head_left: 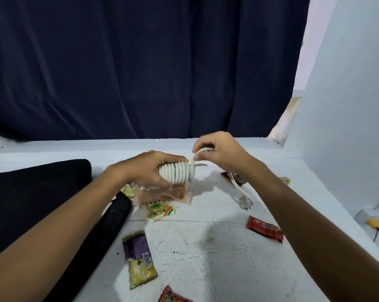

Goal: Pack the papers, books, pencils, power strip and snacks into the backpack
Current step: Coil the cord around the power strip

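My left hand (148,168) grips the white power strip (179,174), which has its cord coiled around it in several turns. My right hand (219,152) pinches the loose cord (234,182) just past the coil; the rest of the cord trails down to the plug (245,202) on the white table (206,247). The black backpack (31,192) lies at the left, under my left forearm. Snack packets lie around: a purple-and-yellow one (138,258), a red one (264,228), a yellow-green one (159,209), a clear pinkish wrapper (162,196) and a red one (173,296) at the bottom edge.
A dark blue curtain (140,62) hangs behind the table. A pale wall (347,105) rises on the right. A brown packet (234,178) lies under the cord. On the floor at the right sits a small yellow object (374,223) with a wire.
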A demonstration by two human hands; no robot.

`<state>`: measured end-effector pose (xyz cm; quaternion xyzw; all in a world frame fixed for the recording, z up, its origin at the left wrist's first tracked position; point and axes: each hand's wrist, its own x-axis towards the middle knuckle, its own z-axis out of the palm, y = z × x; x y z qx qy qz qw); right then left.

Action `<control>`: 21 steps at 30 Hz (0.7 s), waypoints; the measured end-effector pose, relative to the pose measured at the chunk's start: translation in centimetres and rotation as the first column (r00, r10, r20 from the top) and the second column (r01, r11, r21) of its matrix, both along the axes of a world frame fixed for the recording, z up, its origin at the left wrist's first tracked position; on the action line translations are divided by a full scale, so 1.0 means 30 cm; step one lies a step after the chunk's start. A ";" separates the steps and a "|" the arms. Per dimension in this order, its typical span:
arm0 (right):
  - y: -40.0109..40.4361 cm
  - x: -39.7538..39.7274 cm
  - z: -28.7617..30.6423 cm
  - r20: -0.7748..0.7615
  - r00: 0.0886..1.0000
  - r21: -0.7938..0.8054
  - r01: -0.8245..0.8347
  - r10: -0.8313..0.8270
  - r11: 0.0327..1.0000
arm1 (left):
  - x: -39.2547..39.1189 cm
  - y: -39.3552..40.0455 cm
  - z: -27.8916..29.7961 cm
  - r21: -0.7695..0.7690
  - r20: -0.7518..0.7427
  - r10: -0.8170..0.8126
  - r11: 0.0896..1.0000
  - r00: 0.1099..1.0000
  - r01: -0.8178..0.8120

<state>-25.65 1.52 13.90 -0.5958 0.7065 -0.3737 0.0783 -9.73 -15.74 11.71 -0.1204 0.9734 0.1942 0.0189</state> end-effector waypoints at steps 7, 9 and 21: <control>-0.017 -0.091 -0.025 0.621 0.780 -0.011 -0.085 0.073 0.996 | 0.035 0.029 -0.007 0.529 -0.216 -0.075 0.829 0.973 0.181; -0.042 -0.083 -0.031 0.713 0.691 -0.041 -0.129 0.119 0.991 | 0.041 0.043 -0.015 0.653 -0.272 -0.042 0.725 0.961 0.217; -0.123 -0.072 -0.007 0.892 0.316 -0.242 -0.270 0.323 0.932 | -0.003 0.066 -0.034 0.900 -0.415 0.270 0.261 0.869 0.349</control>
